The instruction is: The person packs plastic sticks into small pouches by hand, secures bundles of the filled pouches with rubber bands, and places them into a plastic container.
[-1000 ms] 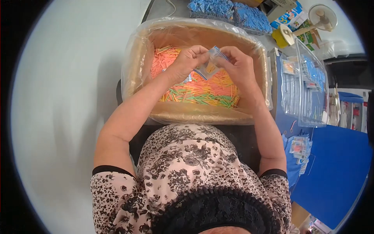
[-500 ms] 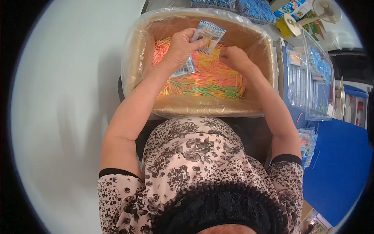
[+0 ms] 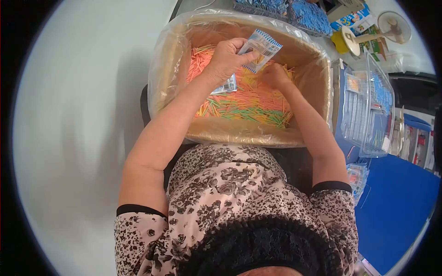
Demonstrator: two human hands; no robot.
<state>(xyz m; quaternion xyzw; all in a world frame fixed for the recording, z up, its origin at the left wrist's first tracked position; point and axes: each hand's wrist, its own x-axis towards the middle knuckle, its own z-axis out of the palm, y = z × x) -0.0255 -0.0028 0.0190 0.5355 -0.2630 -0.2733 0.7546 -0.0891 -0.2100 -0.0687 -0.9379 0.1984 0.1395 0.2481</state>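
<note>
Clear plastic with blue-striped ends forms the small packet (image 3: pixel 263 49) held over the cardboard box (image 3: pixel 317 76), the left hand's (image 3: pixel 225 59) fingers pinching it at one side. The right hand (image 3: pixel 277 77) is low in the box, at the thin coloured sticks (image 3: pixel 244 105), with its fingers curled in; whether they grip any stick cannot be told. Pink, orange, yellow and green sticks cover the bottom, and a second packet (image 3: pixel 228 86) lies on them, partly behind the left wrist. A transparent plastic liner (image 3: pixel 159 73) drapes over the box's rim.
</note>
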